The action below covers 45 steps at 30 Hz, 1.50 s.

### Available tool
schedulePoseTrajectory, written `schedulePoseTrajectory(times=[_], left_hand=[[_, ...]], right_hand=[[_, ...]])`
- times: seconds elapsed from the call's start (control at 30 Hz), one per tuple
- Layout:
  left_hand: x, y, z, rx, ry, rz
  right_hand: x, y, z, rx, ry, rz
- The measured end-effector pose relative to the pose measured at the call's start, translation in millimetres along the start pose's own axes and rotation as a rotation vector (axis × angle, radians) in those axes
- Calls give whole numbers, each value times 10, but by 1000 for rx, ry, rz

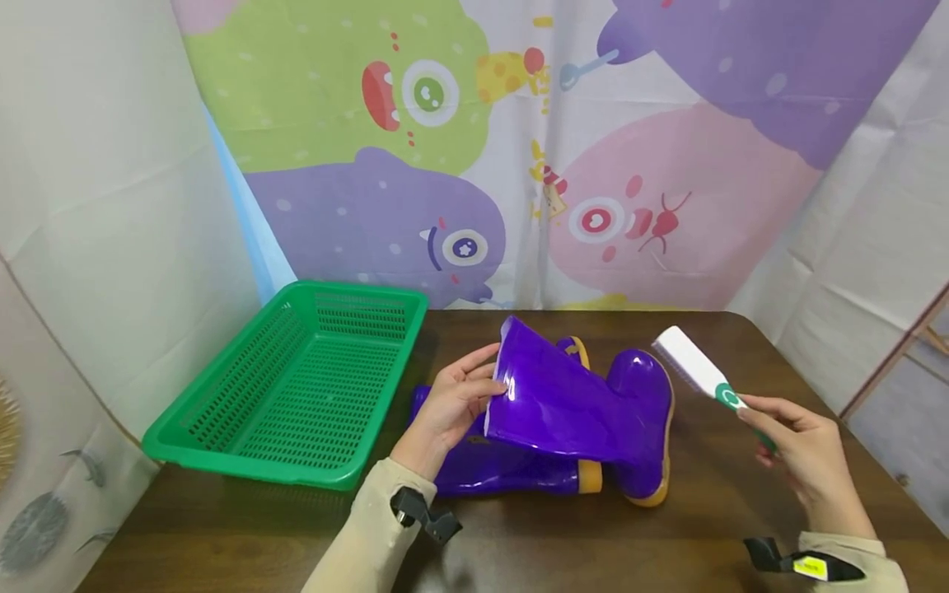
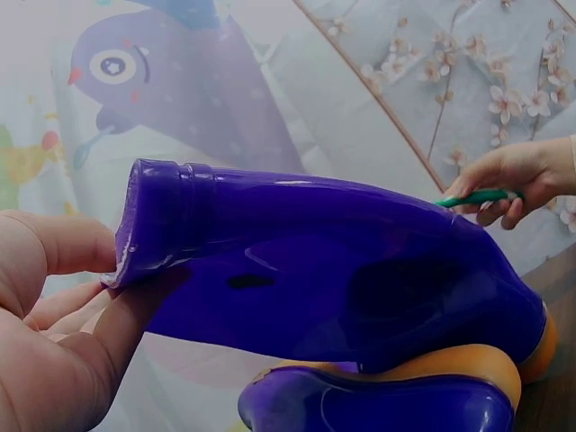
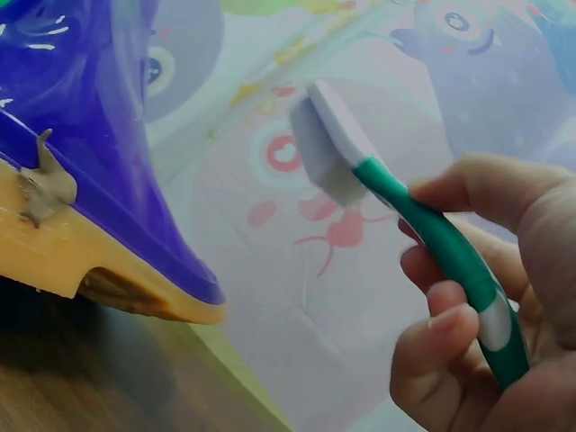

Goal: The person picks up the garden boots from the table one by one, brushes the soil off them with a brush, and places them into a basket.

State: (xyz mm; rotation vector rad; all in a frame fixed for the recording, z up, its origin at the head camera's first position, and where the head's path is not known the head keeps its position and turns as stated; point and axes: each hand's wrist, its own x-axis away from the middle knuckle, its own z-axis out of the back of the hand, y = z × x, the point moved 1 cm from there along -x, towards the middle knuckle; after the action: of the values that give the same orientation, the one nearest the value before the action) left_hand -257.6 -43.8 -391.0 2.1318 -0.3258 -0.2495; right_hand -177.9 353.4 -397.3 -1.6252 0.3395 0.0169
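Observation:
My left hand (image 1: 452, 403) pinches the top rim of a purple rain boot (image 1: 563, 395), thumb on one side and fingers on the other. That boot is tilted, its shaft raised to the left and its yellow-edged sole facing right. Under its shaft a second purple rain boot (image 1: 511, 469) lies on its side on the table. To the right, my right hand (image 1: 804, 449) grips the green handle of a white-headed scrub brush (image 1: 693, 362), held in the air apart from the boot. A greyish-brown smear (image 3: 47, 184) clings to a boot's yellow sole edge in the right wrist view.
A green plastic basket (image 1: 400, 379) with slotted walls stands at the left of the brown wooden table (image 1: 712, 535). Behind the table hangs a cloth (image 1: 519, 165) printed with cartoon monsters, and pale fabric walls (image 1: 845, 247) close in both sides.

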Motion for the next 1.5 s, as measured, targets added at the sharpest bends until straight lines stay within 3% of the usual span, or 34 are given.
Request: schedulePoseTrajectory(times=[0.23,0.37,0.6,0.73,0.93,1.2,1.5], left_hand=[[-9,6,30,-3,11,5],[-15,-5,32,-3,9,8],[-6,0,15,-1,13,4],[-5,6,-1,-1,7,-9],[-4,7,-12,8,13,-8],[1,8,-34,25,25,-9],[7,14,-46,22,29,-8]], right_hand=[[253,50,-46,53,-172,31],[435,66,-20,90,-220,68],[655,66,285,303,-262,4],[695,79,500,423,-349,38],[660,101,613,472,-488,74],[549,138,659,544,-453,89],[610,193,766,614,-382,56]])
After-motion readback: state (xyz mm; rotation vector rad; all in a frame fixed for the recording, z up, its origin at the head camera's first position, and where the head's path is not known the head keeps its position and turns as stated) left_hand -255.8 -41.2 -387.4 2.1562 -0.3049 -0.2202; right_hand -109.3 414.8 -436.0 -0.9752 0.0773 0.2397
